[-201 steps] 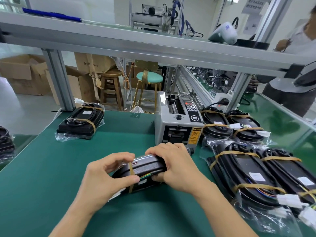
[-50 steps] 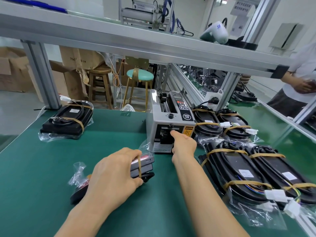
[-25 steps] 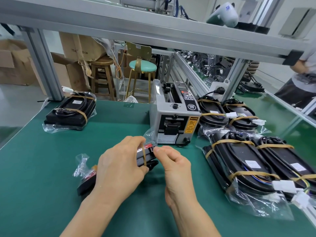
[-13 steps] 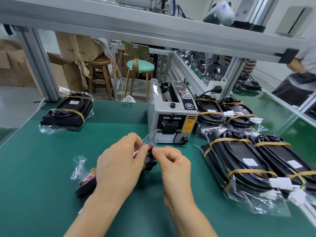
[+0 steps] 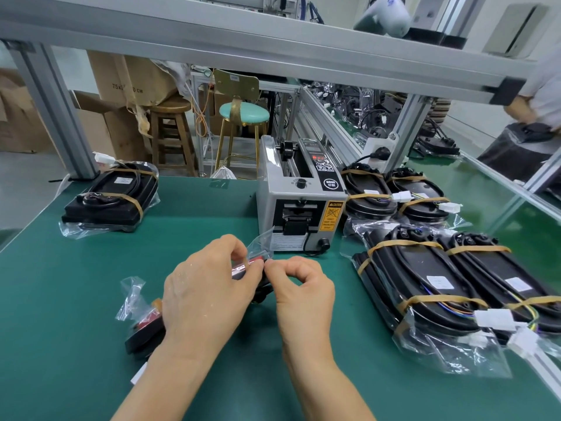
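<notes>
Back from the tape dispenser (image 5: 300, 208), right hand (image 5: 303, 287) pinches the clear bag (image 5: 260, 245) at its end — left hand (image 5: 206, 293) grips the black, red-marked part (image 5: 142, 335) inside.

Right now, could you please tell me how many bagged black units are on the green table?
6. Held unit between left hand and right hand; far-left unit; two back units right of the tape dispenser; two near-right units. Others may be stacked beneath them.
</notes>
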The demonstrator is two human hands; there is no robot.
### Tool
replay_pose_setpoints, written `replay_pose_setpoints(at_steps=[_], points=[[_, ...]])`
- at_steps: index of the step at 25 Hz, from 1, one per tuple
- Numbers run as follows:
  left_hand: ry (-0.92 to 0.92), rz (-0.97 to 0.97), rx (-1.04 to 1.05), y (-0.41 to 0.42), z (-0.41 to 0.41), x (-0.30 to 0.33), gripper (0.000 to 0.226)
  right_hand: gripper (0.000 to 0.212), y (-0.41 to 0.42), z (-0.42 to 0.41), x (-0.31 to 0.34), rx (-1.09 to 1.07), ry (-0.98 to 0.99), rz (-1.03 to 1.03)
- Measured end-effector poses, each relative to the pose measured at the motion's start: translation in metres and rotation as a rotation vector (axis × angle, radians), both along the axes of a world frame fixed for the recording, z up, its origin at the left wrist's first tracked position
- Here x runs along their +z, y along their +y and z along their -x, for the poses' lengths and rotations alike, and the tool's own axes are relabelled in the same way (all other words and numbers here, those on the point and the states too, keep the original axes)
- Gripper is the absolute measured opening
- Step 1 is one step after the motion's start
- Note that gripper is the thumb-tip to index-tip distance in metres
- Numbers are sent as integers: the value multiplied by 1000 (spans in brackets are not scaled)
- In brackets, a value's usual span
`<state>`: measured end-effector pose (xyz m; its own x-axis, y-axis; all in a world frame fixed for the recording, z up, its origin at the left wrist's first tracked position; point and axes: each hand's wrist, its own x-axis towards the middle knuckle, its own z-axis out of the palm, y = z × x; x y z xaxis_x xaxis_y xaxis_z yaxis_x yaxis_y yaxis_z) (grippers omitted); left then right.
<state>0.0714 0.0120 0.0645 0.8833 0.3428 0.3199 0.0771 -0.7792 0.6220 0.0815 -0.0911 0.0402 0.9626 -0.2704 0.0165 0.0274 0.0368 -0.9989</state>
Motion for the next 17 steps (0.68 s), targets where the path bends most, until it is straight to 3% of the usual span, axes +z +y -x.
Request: replay_pose_setpoints(at_steps=[5, 9, 13, 17], points=[[1, 18, 2, -1, 0, 0, 25, 10, 0, -1, 0, -62, 15, 67], [26, -4, 14, -2, -1, 0, 21, 25, -6, -10, -2, -84, 49, -102], [17, 34, -53, 8, -2, 2, 10, 19, -5, -13, -6, 159, -15, -57], [139, -70, -251, 22, 1, 7, 40, 18, -4, -19, -9, 269, -33, -87]])
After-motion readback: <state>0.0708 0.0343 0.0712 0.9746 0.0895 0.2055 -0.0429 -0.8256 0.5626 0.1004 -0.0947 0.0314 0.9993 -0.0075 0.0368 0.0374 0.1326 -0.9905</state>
